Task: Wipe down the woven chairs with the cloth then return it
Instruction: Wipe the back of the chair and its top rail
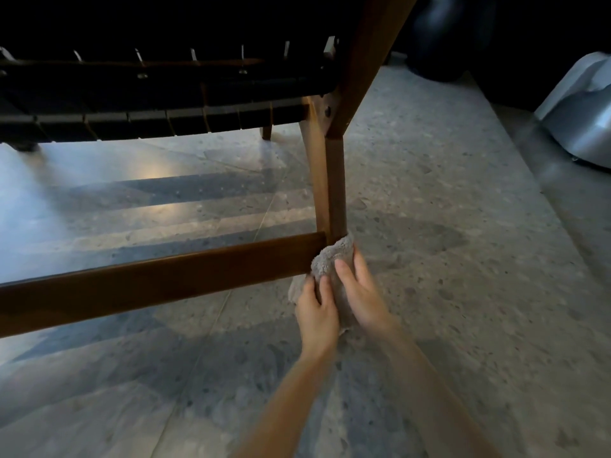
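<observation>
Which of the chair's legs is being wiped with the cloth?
The nearest leg, where the low crossbar joins; left hand and right hand hold the cloth at its foot. The small back leg stands untouched.

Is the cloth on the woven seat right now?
No, the left hand and right hand hold the cloth round the foot of the chair leg, beside the low crossbar.
</observation>
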A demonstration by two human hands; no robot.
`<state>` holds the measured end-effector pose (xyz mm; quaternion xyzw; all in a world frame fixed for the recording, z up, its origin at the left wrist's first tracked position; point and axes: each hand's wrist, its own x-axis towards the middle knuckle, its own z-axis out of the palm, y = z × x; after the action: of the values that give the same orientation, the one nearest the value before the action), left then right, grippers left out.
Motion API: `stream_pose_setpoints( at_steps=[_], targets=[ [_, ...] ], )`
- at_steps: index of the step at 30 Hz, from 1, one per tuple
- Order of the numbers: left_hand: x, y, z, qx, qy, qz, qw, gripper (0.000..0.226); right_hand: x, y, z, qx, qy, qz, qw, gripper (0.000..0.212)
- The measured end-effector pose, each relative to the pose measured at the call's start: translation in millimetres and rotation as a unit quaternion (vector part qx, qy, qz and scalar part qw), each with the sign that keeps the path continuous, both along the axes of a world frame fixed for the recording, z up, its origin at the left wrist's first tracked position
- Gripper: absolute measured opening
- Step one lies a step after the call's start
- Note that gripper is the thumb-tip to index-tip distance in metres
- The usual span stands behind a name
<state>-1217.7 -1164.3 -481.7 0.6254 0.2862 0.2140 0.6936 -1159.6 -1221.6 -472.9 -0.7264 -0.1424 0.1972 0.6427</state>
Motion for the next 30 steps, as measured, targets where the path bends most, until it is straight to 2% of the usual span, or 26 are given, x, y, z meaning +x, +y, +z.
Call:
stream_pose_setpoints(
  at_steps=[4,8,12,13,16,18,22,26,30],
  targets=[
    [8,10,-9,0.018,0.02,-0.044,0.999,0.021,6,5,-5,-0.015,-0.007,-0.004,1.0,0.041],
    [1,11,-18,-0.016,0.026,-0.098,0.995,0.021,-9,-2,-23,-0.034,-0.001,-0.018,0.999,0.037],
    [-14,5,-31,-0.018,0.073,-0.129,0.989,0.019,-25,-13,-40,-0.035,0.034,-0.015,0.999,0.055],
    [-16,3,-34,-0.016,0.078,-0.13,0.988,0.021,-29,-14,-42,-0.036,0.039,-0.015,0.998,0.054],
    [-17,2,-35,-0.019,0.077,-0.12,0.99,0.021,-31,-16,-42,-0.049,0.05,-0.018,0.997,0.028],
    [-17,2,-33,-0.027,0.07,-0.111,0.991,0.019,-30,-16,-41,-0.041,0.053,-0.013,0.998,0.02],
    [-13,5,-23,-0.044,0.042,-0.103,0.993,0.018,-19,-13,-29,-0.034,0.051,-0.005,0.998,0.027],
    [-1,13,-9,-0.018,0.009,-0.094,0.995,0.018,-2,-3,-11,-0.035,0.031,-0.001,0.999,0.049],
    [-1,9,-10,-0.007,0.022,-0.089,0.996,0.019,-2,0,-12,-0.012,0.02,-0.001,1.0,0.044]
  ],
)
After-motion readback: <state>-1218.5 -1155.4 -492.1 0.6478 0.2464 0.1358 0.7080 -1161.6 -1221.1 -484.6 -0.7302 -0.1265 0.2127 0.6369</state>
